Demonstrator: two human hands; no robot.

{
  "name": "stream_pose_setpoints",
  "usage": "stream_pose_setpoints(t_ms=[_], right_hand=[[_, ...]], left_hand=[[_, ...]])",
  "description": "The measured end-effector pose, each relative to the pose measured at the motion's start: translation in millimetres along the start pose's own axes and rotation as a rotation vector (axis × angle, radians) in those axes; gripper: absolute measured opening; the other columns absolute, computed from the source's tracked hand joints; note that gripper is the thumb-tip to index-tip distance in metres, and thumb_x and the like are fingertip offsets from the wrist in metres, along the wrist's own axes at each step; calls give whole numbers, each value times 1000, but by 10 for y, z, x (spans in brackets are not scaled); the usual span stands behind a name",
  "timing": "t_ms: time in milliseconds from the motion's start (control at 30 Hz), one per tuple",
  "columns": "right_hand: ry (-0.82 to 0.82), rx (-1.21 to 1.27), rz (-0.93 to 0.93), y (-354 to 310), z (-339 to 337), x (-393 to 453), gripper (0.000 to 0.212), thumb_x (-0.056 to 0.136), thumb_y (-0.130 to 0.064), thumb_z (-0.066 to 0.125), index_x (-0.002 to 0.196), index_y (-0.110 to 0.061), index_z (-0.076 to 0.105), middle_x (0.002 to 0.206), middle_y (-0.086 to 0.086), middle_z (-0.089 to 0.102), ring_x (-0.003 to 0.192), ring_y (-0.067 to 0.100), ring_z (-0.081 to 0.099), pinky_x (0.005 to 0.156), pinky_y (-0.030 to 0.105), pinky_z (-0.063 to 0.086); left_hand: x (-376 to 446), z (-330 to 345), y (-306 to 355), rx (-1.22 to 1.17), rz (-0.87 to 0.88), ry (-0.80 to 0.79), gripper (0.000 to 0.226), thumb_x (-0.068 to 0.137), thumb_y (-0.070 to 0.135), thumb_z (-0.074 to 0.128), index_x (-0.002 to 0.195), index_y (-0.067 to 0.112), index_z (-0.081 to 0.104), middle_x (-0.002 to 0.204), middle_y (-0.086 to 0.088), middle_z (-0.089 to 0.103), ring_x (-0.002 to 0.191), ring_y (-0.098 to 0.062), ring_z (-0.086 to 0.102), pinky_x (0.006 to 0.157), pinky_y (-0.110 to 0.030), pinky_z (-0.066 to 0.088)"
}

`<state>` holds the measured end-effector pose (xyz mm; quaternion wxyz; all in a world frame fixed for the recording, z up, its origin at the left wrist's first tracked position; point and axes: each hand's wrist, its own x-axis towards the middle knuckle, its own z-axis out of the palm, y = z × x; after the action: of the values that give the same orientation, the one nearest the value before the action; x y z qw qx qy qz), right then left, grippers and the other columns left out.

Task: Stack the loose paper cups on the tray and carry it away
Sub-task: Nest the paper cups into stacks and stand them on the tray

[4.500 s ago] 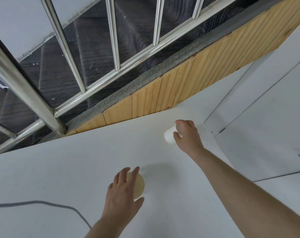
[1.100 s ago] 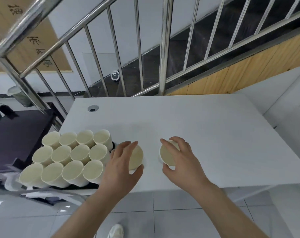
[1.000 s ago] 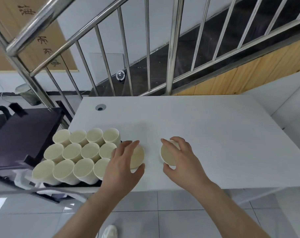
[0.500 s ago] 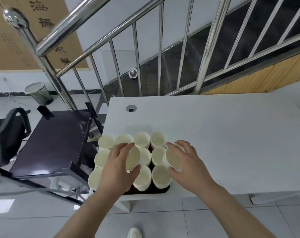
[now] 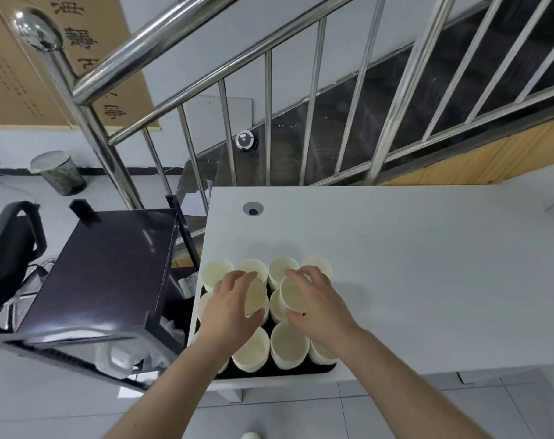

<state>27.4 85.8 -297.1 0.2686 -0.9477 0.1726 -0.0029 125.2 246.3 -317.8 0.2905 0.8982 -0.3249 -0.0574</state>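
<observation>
You are mid-stacking: your left hand (image 5: pixel 229 307) and right hand (image 5: pixel 320 307) each grip a loose cup over the tray (image 5: pixel 320 369) of cups at lower centre, so next seat both into open cups below.

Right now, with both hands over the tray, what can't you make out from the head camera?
- Tray: mostly covered by cups; only a dark strip shows.
- Cups beneath the left hand and right hand: count hidden.
- Whether each held cup already sits inside another: hidden by fingers.
- Wall sign: cut off by the frame edge.
</observation>
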Motion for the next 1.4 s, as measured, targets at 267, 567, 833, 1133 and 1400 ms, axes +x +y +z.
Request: stream_pose_setpoints(t_ms=[267, 567, 833, 1133, 1400], right_hand=[[-44, -63, 13, 46, 200, 160, 66, 89, -37, 60, 147, -29, 30, 148, -6, 27, 135, 15, 32, 94, 32, 45], [-81, -128, 12, 132, 303, 212, 69, 86, -46, 60, 146, -27, 32, 145, -5, 30, 135, 16, 31, 98, 30, 41], [-102, -185, 43, 116, 357, 248, 57, 87, -44, 60, 137, -21, 42, 138, -3, 39, 127, 19, 40, 95, 33, 44], [-117, -196, 79, 97, 393, 289, 53, 86, -41, 63, 131, -19, 46, 136, -2, 42, 125, 21, 41, 94, 34, 44], [-101, -193, 99, 65, 405, 266, 54, 88, -40, 62, 134, -19, 44, 139, -3, 40, 127, 20, 40, 92, 34, 46]], left_hand=[[67, 153, -111, 56, -36, -111, 69, 81, 35, 67, 142, 25, 37, 142, 1, 36, 127, -21, 39, 92, -29, 44], [80, 221, -245, 96, -46, -127, 66, 80, 46, 65, 138, 25, 43, 140, 3, 42, 127, -21, 42, 93, -31, 43], [99, 272, -261, 125, -88, -145, 65, 79, 51, 64, 137, 29, 43, 137, 7, 44, 124, -18, 44, 93, -33, 43], [131, 291, -240, 169, -129, -165, 60, 81, 52, 61, 134, 31, 42, 134, 8, 44, 123, -17, 41, 93, -30, 40], [128, 306, -244, 167, -133, -149, 57, 80, 50, 64, 131, 31, 47, 132, 7, 48, 122, -17, 44, 91, -31, 40]])
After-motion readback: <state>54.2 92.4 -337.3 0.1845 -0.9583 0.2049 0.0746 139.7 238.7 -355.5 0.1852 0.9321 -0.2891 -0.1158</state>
